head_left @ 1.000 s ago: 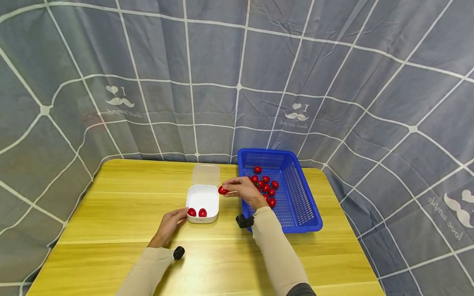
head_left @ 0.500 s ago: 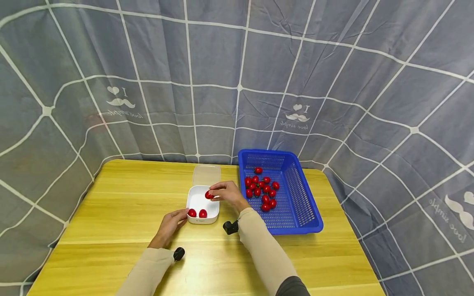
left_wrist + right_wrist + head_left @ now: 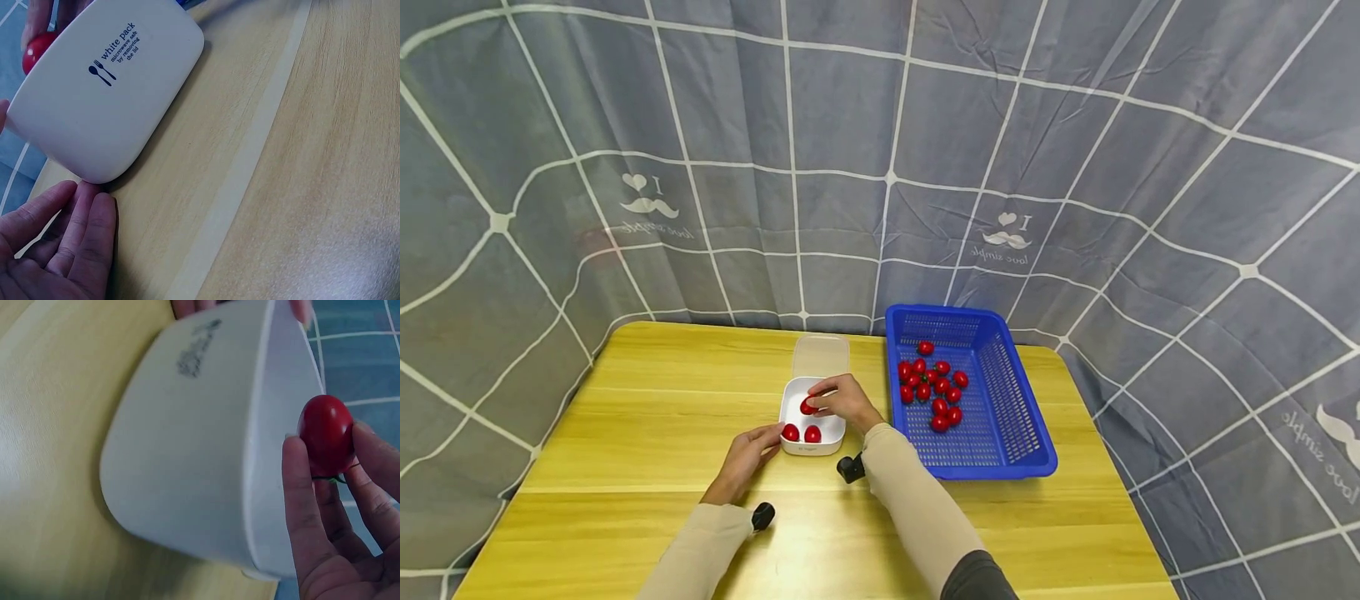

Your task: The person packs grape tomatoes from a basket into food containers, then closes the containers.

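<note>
Left hand: from where I stand, this hand (image 3: pixel 742 454) grips the near-left corner of the container, a fingertip over the rim and others against the outside, presumably to keep it from sliding.
White container: on the bench (image 3: pixel 662 400), between the hands; this open-topped box (image 3: pixel 811 449) probably sits there so both can reach it.
Two tomatoes: this pair (image 3: pixel 812 434) lies inside along the near wall, the left one just beside the left hand's fingertips.
Clear lid: a flat lid (image 3: pixel 822 356) lies ahead of the right hand, beyond the container, likely out of the way.
Held tomato: glossy, deep red, egg-shaped, with a green stem bit; this tomato (image 3: pixel 326 434) is at the right hand's fingertips, over the container.
Right hand: this hand (image 3: pixel 844 402) pinches it between thumb and fingers, lightly, I'd judge, to spare the skin.
Blue basket: right of the right hand, this basket (image 3: pixel 1021 417) holds loose tomatoes (image 3: pixel 940 407), apparently within easy reach.
</note>
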Available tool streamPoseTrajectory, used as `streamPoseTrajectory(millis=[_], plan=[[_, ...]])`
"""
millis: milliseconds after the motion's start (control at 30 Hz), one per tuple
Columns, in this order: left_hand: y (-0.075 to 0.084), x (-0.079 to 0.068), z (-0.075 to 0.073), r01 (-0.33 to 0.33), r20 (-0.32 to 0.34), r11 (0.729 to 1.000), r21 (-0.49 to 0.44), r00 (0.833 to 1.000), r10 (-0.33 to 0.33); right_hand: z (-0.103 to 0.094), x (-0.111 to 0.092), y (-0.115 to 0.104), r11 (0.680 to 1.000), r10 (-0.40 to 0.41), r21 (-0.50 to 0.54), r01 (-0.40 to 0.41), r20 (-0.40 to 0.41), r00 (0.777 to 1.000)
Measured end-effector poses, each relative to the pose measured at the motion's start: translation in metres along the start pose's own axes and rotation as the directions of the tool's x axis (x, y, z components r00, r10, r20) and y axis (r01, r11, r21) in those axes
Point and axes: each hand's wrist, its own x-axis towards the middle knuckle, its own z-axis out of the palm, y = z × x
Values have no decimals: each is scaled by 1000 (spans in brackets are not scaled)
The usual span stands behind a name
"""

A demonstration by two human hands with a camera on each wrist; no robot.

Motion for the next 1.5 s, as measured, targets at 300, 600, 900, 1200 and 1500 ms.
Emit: streamPoseTrajectory(millis=[300, 600, 900, 1200, 1500], plan=[[1, 2, 3, -9, -6, 1000, 0, 1000, 9, 14, -1, 0, 999, -37, -21, 37, -21, 999], [1, 1, 7, -23, -4, 1000, -12, 1000, 23, 14, -1, 5, 972, -91, -227, 66, -100, 991], [-1, 2, 5, -2, -9, 1000, 3, 1000, 2, -8, -6, -7, 980, -98, -179, 82, -81, 992], [2, -1, 0, -9, 2, 1000, -2, 1000, 9, -49, -12, -35, 989, -134, -68, 130, -53, 990], [0, 0, 1, 5, -8, 1000, 10, 1000, -5, -96, -23, -34, 991, -79, 96, 95, -159, 984]])
